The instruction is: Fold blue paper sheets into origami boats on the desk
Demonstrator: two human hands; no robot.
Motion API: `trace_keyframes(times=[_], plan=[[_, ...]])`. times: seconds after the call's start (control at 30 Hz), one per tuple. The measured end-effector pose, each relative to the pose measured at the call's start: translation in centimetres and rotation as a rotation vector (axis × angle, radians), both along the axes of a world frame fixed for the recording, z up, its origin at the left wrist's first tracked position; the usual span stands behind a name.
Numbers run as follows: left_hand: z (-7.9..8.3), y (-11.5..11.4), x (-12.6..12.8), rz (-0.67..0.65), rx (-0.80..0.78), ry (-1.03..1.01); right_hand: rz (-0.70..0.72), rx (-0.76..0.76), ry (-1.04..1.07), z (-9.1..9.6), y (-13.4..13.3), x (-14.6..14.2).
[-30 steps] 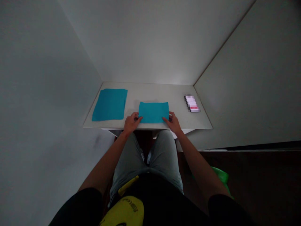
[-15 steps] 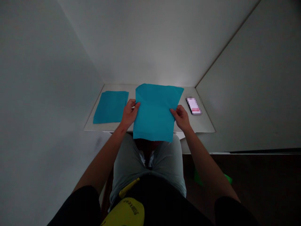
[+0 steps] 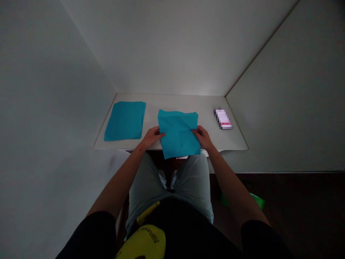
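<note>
A teal paper sheet (image 3: 178, 133) lies partly unfolded and creased on the white table (image 3: 172, 102), its near edge hanging over the table's front. My left hand (image 3: 151, 137) pinches the sheet's left edge, fingers closed on it. At the right edge my right hand (image 3: 202, 137) grips the sheet the same way. Both hands rest low, close to the table's front edge.
A stack of flat teal sheets (image 3: 125, 120) lies at the table's left. A phone (image 3: 223, 119) rests at the right, near the side wall. White walls enclose the table on three sides. My knees sit under the front edge, and something green (image 3: 255, 201) is on the dark floor.
The folded sheet was lifted off the table and opened up between both hands, then brought back down; it now lies lower and partly unfolded, overhanging the front edge.
</note>
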State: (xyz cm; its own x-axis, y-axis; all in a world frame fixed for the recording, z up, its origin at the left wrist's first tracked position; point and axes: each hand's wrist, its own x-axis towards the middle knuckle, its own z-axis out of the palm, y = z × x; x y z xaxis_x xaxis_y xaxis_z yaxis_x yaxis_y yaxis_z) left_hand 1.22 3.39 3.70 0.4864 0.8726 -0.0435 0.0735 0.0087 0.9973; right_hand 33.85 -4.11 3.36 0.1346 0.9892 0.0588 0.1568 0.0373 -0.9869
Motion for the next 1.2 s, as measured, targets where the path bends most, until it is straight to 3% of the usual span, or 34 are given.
trace_keyframes(times=[0.23,0.4,0.47,0.57,0.73,0.83,0.97,1.2], plan=[[0.5,0.9,-0.8,0.144,0.316,0.252,0.077,0.012,-0.204,-0.8,-0.1,1.5],[1.1,-0.4,-0.5,0.243,0.511,0.455,0.066,0.074,-0.345,-1.3,-0.3,1.2],[1.2,-1.5,0.5,0.211,0.602,0.535,0.074,0.105,-0.371,-1.5,-0.2,1.0],[1.0,-3.4,2.5,0.034,0.706,0.644,0.069,0.125,-0.442,-1.5,-0.3,0.7],[-0.2,-5.1,4.1,-0.115,0.765,0.779,0.030,0.152,-0.808,-0.4,-1.8,-1.4],[-0.6,-5.2,4.0,-0.131,0.795,0.803,0.177,0.160,-1.006,0.1,-3.1,-4.0],[-0.7,-5.1,3.8,-0.131,0.800,0.802,0.289,0.168,-1.081,-0.4,-3.8,-6.0],[-0.8,-4.7,4.0,-0.089,0.767,0.787,0.162,0.128,-1.067,-1.8,-2.8,-2.3]])
